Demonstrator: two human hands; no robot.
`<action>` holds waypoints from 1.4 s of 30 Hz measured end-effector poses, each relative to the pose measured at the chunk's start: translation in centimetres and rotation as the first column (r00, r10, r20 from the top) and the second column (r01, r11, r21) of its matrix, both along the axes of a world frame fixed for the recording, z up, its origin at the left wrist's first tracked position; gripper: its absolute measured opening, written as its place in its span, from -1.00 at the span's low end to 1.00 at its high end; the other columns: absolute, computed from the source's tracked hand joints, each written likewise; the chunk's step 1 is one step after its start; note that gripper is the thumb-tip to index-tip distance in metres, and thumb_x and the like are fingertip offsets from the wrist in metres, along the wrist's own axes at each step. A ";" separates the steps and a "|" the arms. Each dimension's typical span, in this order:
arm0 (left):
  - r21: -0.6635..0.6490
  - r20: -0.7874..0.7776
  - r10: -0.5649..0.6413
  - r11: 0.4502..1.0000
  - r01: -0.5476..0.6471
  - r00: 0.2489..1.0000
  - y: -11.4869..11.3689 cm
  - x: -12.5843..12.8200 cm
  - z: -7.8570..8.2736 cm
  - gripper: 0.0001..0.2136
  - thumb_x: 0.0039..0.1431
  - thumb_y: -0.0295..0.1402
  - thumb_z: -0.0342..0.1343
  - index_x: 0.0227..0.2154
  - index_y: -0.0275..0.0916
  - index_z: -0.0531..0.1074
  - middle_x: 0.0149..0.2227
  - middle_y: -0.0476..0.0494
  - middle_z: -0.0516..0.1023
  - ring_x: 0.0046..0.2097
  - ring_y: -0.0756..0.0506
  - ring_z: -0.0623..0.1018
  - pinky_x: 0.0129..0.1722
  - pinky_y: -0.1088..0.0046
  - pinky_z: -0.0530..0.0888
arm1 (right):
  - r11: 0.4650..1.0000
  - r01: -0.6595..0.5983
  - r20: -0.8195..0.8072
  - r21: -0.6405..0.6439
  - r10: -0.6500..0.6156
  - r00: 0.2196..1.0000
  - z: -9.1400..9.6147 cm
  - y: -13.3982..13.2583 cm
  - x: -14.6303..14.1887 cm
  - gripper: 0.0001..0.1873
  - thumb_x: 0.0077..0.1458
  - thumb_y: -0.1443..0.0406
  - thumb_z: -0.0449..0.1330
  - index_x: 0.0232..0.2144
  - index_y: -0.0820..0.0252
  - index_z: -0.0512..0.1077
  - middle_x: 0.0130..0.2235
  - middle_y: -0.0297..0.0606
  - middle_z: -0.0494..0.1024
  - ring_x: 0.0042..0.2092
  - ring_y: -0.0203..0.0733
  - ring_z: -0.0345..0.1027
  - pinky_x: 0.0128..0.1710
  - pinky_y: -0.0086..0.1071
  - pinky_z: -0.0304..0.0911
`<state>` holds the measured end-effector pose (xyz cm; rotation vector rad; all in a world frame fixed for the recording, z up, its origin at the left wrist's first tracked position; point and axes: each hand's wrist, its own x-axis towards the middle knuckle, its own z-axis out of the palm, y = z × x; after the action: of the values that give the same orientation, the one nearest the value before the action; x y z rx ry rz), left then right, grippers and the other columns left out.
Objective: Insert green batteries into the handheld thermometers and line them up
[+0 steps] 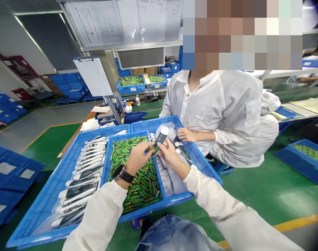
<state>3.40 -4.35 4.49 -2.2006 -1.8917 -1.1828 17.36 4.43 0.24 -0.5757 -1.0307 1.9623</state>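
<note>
My right hand [170,153] grips a white-and-dark-grey handheld device [160,138], tilted with its white end up and away from me. At the device's lower end, the fingers of my left hand [140,157] are pinched together; what lies between them is too small to make out. Below my hands is a blue tray full of green batteries [143,186]. Several similar white-and-grey devices [80,190] lie in a row in the left blue bin [47,188]. More devices [183,150] and translucent plastic wrap [178,181] are in the right blue bin [204,167].
Across the right bin sits a co-worker in a white coat [213,111], a hand [187,134] by its rim. A clipboard [93,76] hangs on a metal post. Battery trays [132,89] stand on a shelf behind. Blue crates [9,184] are stacked at left.
</note>
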 end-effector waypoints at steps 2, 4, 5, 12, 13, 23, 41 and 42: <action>0.003 0.026 0.025 1.000 -0.025 0.999 -0.1 0.2 0.1 -0.80 0.22 -0.36 0.18 -0.09 -0.19 0.50 -0.18 -0.12 0.63 -0.16 -0.10 0.60 -0.10 0.33 0.52 | 0.999 -0.032 -0.004 0.012 0.032 0.999 0.1 -0.1 0.0 -0.54 -0.09 0.15 0.45 -0.21 0.07 0.32 -0.38 -0.43 0.55 -0.39 -0.31 0.46 -0.42 -0.48 0.41; 0.021 0.035 0.057 0.998 -0.057 0.998 -0.1 0.3 0.2 -0.80 0.24 -0.31 0.17 -0.09 -0.19 0.50 -0.16 -0.13 0.65 -0.15 -0.11 0.61 -0.08 0.32 0.52 | 0.998 -0.055 -0.011 0.008 0.055 0.998 0.1 -0.3 0.0 -0.55 -0.08 0.15 0.45 -0.20 0.07 0.34 -0.35 -0.41 0.56 -0.39 -0.31 0.46 -0.44 -0.49 0.41; 0.037 0.025 0.072 0.997 -0.073 0.997 -0.2 0.4 0.3 -0.81 0.25 -0.29 0.16 -0.11 -0.19 0.51 -0.17 -0.13 0.65 -0.15 -0.11 0.61 -0.07 0.30 0.52 | 0.998 -0.068 -0.016 -0.004 0.068 0.998 0.1 -0.4 0.1 -0.55 -0.08 0.15 0.45 -0.20 0.07 0.34 -0.33 -0.40 0.57 -0.38 -0.30 0.47 -0.44 -0.48 0.42; 0.152 -0.083 0.012 0.988 0.001 0.997 0.3 0.2 -0.4 -0.83 0.31 -0.26 0.10 -0.21 -0.17 0.57 -0.21 -0.14 0.67 -0.16 -0.13 0.60 -0.07 0.25 0.47 | 0.964 -0.232 -0.083 -0.132 0.222 0.971 -0.1 -0.4 0.2 -0.57 -0.08 0.17 0.46 -0.22 0.15 0.39 -0.34 -0.35 0.58 -0.40 -0.28 0.50 -0.39 -0.43 0.46; 0.154 -0.090 0.000 0.988 0.014 0.996 0.4 0.2 -0.4 -0.82 0.32 -0.27 0.08 -0.20 -0.17 0.57 -0.21 -0.14 0.66 -0.15 -0.13 0.59 -0.07 0.25 0.46 | 0.960 -0.242 -0.099 -0.140 0.230 0.968 -0.1 -0.4 0.2 -0.59 -0.08 0.17 0.46 -0.24 0.16 0.41 -0.35 -0.36 0.58 -0.41 -0.29 0.50 -0.40 -0.44 0.45; 0.065 -0.077 -0.015 0.998 0.020 0.997 0.7 0.1 -0.5 -0.77 0.33 -0.28 0.04 -0.13 -0.18 0.58 -0.26 -0.17 0.56 -0.19 -0.09 0.52 -0.18 0.34 0.47 | 0.977 -0.175 -0.077 -0.122 0.167 0.983 0.4 -0.8 0.1 -0.63 -0.07 0.14 0.44 -0.30 0.14 0.40 -0.40 -0.40 0.52 -0.43 -0.32 0.44 -0.42 -0.45 0.40; 0.051 -0.158 -0.006 0.999 0.014 0.987 0.4 0.1 -0.7 -0.66 0.19 -0.16 0.20 -0.02 -0.18 0.53 -0.01 -0.26 0.55 0.02 -0.21 0.52 0.05 0.16 0.46 | 0.996 -0.063 -0.073 -0.065 0.058 0.996 -0.5 -0.1 -0.2 -0.66 -0.04 0.13 0.40 -0.25 0.16 0.49 -0.28 -0.34 0.55 -0.35 -0.32 0.37 -0.46 -0.51 0.28; 0.043 -0.160 0.012 0.999 -0.005 0.987 0.4 0.1 -0.7 -0.64 0.18 -0.12 0.21 -0.02 -0.18 0.52 -0.03 -0.25 0.57 0.01 -0.22 0.52 0.04 0.16 0.46 | 0.997 -0.057 -0.053 -0.053 0.054 0.997 -0.5 -0.1 -0.2 -0.65 -0.05 0.12 0.40 -0.24 0.16 0.48 -0.29 -0.34 0.54 -0.35 -0.32 0.37 -0.46 -0.51 0.28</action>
<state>3.51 -3.97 3.76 -2.1903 -1.7945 -1.0017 17.16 4.37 -0.27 -0.5281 -0.9732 2.0489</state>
